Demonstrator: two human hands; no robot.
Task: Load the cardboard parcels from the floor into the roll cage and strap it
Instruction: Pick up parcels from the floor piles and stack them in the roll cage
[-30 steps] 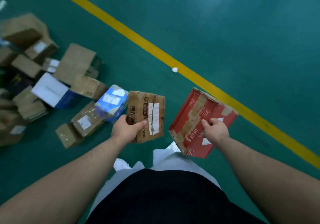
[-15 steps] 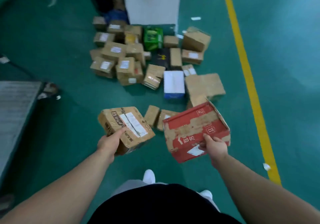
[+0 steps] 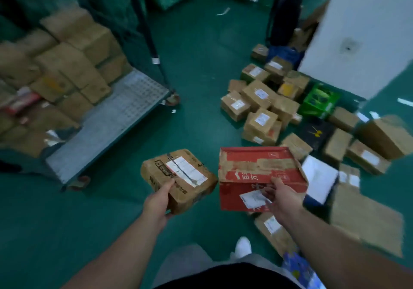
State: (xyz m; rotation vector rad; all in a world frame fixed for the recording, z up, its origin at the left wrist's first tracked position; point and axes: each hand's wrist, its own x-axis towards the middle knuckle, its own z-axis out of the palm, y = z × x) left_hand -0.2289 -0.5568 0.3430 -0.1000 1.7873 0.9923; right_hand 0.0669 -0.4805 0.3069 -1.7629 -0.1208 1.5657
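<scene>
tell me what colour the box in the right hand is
Red, with torn brown patches and a white label: the box gripped by the right hand, seen in the head view.

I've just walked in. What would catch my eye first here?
The red box, gripped by the right hand at centre, stands out most, beside a brown parcel in the left hand. To the right, a pile of parcels litters the green floor. At left, the roll cage holds stacked boxes.
</scene>
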